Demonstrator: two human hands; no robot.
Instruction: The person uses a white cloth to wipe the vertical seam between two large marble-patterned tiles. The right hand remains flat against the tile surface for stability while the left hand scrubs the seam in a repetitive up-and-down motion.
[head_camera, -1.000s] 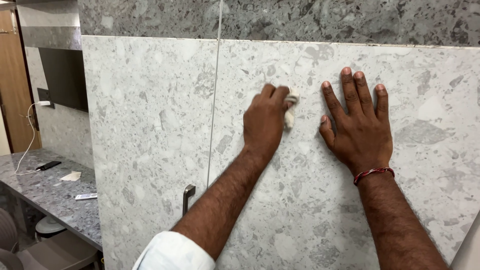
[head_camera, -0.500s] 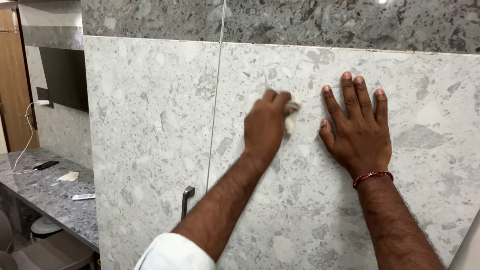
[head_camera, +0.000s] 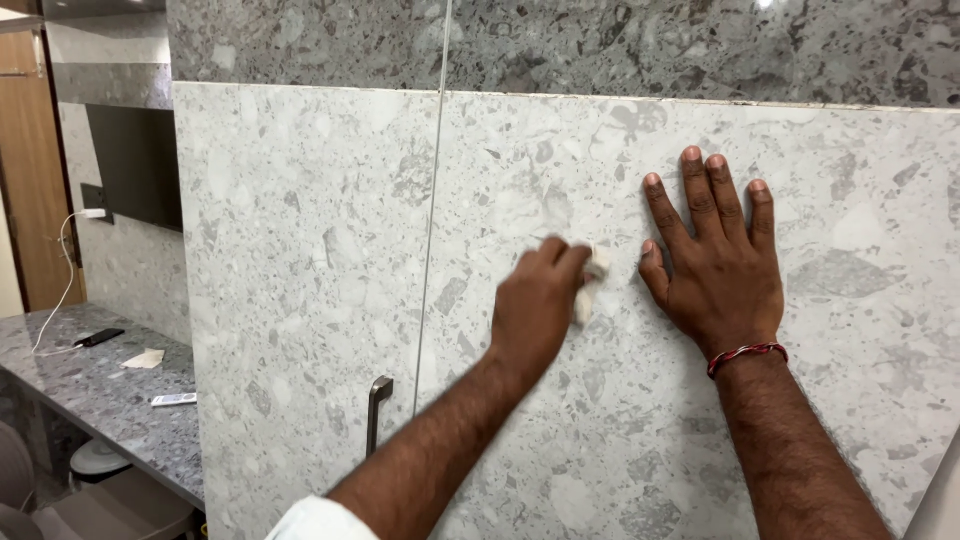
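Observation:
My left hand (head_camera: 535, 305) is closed around a small white wad of cloth or paper (head_camera: 592, 285) and presses it against a light grey speckled stone panel (head_camera: 850, 250). My right hand (head_camera: 715, 260) lies flat on the same panel, fingers spread and pointing up, a red thread band at the wrist. The two hands sit side by side, a little apart. Most of the wad is hidden inside my left fingers.
A thin vertical seam (head_camera: 432, 240) splits the panel from its left neighbour (head_camera: 300, 260), with a metal handle (head_camera: 377, 410) low beside it. Darker stone runs above. At the left are a grey stone counter (head_camera: 100, 385) with small items, a wooden door (head_camera: 30, 180) and a white cable.
My left hand with the wad has slid down the panel from beside the right hand's fingers to beside its thumb. The right hand has stayed flat in place.

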